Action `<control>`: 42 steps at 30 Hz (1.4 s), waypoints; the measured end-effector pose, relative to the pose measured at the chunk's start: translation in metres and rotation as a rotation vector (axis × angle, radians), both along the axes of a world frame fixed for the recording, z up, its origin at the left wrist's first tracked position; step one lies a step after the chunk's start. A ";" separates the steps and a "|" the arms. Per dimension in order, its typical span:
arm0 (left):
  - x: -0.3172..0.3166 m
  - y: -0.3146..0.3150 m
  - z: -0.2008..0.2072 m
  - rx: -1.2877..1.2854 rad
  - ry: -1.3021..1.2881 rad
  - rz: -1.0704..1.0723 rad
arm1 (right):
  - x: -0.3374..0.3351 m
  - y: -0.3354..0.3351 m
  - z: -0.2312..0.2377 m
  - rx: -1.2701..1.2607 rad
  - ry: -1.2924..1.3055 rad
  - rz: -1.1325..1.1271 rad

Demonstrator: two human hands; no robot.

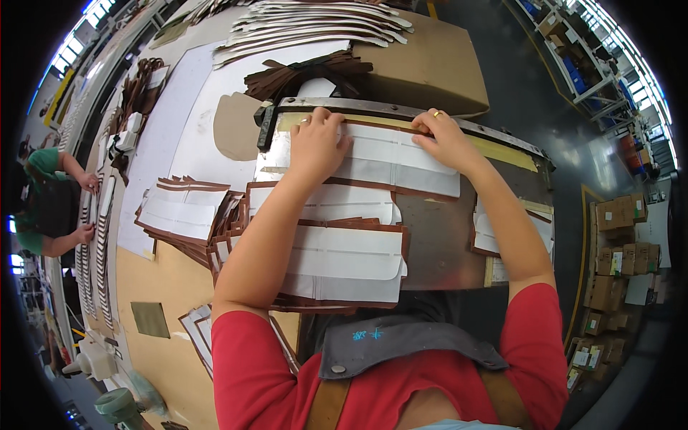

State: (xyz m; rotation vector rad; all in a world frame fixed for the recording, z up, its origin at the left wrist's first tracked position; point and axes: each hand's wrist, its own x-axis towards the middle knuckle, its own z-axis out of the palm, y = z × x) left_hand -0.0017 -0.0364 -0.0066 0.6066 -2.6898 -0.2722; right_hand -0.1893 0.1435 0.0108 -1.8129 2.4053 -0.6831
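A white panel with brown edges point(387, 154) lies on a metal plate point(444, 236), its far edge along a long metal bar point(401, 109). My left hand point(317, 143) is at the panel's far left corner, fingers bent over its edge. At the far right part of the same edge is my right hand point(443, 140), thumb and fingers closed on it. Nearer to me lie stacks of similar brown-edged white pieces, one stack point(344, 261) close to my body and another point(190, 208) to the left. My left forearm hides part of them.
Beyond the bar sit a bundle of dark brown strips point(308, 75), a large cardboard box point(430, 61) and a row of white-and-brown strips point(308, 25). More brown-edged pieces point(487, 229) lie under my right forearm. A co-worker's hands point(87, 208) handle striped strips at far left.
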 end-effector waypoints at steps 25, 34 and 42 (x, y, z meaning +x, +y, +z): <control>-0.008 -0.028 -0.007 1.406 0.725 -0.083 | -0.022 0.058 0.010 -0.070 -0.914 -0.265; -0.006 -0.030 -0.002 1.363 0.698 -0.059 | -0.012 0.061 0.026 -0.077 -0.779 -0.208; -0.003 -0.019 0.014 1.192 0.674 -0.291 | 0.013 0.020 0.032 -0.304 0.111 0.021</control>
